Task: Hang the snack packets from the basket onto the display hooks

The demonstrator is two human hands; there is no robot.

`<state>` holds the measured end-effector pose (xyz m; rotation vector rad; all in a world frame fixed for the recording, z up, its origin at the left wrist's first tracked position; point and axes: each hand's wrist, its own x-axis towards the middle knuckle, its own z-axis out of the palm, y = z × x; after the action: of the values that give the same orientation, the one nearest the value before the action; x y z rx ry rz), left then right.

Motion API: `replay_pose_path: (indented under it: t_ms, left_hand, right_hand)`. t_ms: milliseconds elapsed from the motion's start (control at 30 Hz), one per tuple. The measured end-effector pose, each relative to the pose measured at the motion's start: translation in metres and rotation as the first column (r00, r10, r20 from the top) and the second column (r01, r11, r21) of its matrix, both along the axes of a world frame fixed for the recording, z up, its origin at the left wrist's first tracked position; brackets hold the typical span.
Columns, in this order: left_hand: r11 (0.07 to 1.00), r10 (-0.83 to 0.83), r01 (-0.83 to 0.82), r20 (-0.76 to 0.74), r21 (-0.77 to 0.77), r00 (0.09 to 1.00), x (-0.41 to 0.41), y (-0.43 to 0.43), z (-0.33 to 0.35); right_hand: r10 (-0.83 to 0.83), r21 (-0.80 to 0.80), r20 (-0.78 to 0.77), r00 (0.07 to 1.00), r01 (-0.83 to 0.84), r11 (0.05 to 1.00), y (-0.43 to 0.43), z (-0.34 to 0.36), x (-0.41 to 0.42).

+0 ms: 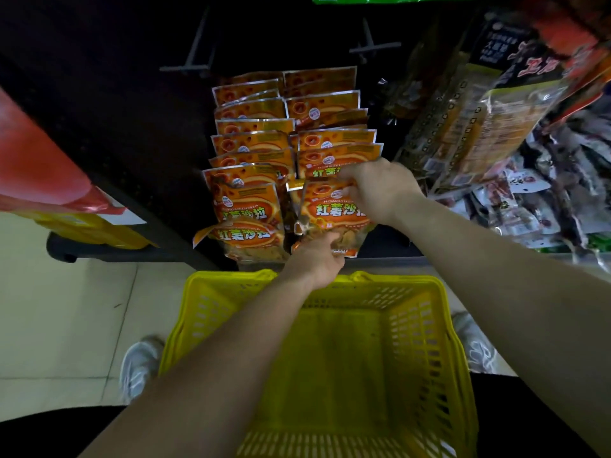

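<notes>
The right hand pinches the top of an orange sweet-potato snack packet fronting the right row, the left hand grips its bottom above the yellow basket, so threading it onto the hidden hook seems next.

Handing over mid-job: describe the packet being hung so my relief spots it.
Above the yellow basket hang two columns of orange packets. The held packet fronts the right column; alone, it has the right hand at its top and the left hand at its bottom.
</notes>
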<state>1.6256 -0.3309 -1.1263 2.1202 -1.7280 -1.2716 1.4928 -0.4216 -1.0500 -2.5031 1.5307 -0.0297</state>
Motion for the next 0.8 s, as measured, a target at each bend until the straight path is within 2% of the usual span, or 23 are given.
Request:
replay_pose_path:
  t_ms: [167,400,600,800]
  left_hand:
    - [0.994,0.050,-0.053,-0.025,-0.099,0.998,0.001,0.008,0.002]
    - [0.999,0.025,-0.025,0.013,0.029,1.000,-0.002,0.006,0.006]
    - [1.000,-0.008,0.009,0.094,-0.017,0.996,-0.002,0.010,0.018]
    - [0.998,-0.007,0.016,0.154,-0.056,0.988,0.000,0.009,0.022]
  right_hand:
    - [0.005,0.056,-0.032,0.999,-0.003,0.998,0.000,-0.005,0.000]
    - [-0.006,-0.002,-0.070,0.997,0.006,1.000,0.013,-0.004,0.007]
    - [-0.039,-0.131,-0.084,0.996,0.028,0.991,0.023,0.001,0.001]
    - [-0.070,-0.102,-0.098,0.993,0.060,0.993,0.034,-0.007,-0.005]
